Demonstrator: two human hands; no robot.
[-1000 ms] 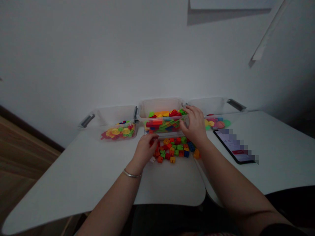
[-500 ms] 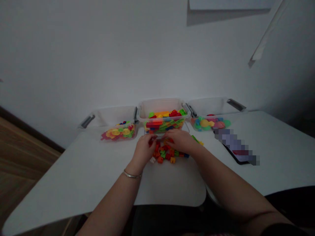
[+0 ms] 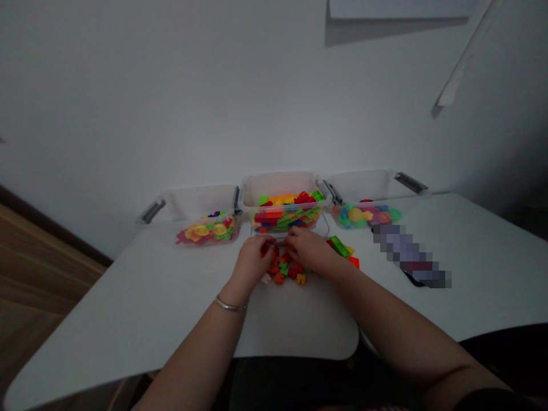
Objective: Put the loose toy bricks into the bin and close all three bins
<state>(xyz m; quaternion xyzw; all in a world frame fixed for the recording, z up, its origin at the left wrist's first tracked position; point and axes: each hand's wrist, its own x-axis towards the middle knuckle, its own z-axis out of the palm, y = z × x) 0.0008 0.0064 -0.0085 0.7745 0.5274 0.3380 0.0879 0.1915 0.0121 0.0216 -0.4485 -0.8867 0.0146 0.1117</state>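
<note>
Above a pile of small toy bricks [image 3: 283,267] in red, orange, green and yellow, both hands are close together. My left hand [image 3: 250,260] has curled fingers and pinches what looks like a red toy brick [image 3: 265,249], mostly covered by the fingers. Just to its right, my right hand [image 3: 311,249] is closed, fingertips pointing toward the left one; what it holds, if anything, is hidden. Behind the hands stands a clear plastic box [image 3: 280,181] with many bricks in it. A green brick [image 3: 340,246] lies right of my right wrist, among red and yellow ones.
A clear box [image 3: 197,197] of colourful toy pieces stands at the left, and another clear box [image 3: 363,180] with rounded pieces at the right. A phone [image 3: 411,265], its screen blurred out, lies on the white table [image 3: 295,325]. The wall is directly behind the boxes.
My right hand has shifted slightly left and down, uncovering more of the green and red bricks beside its wrist. My left hand stays almost in place.
</note>
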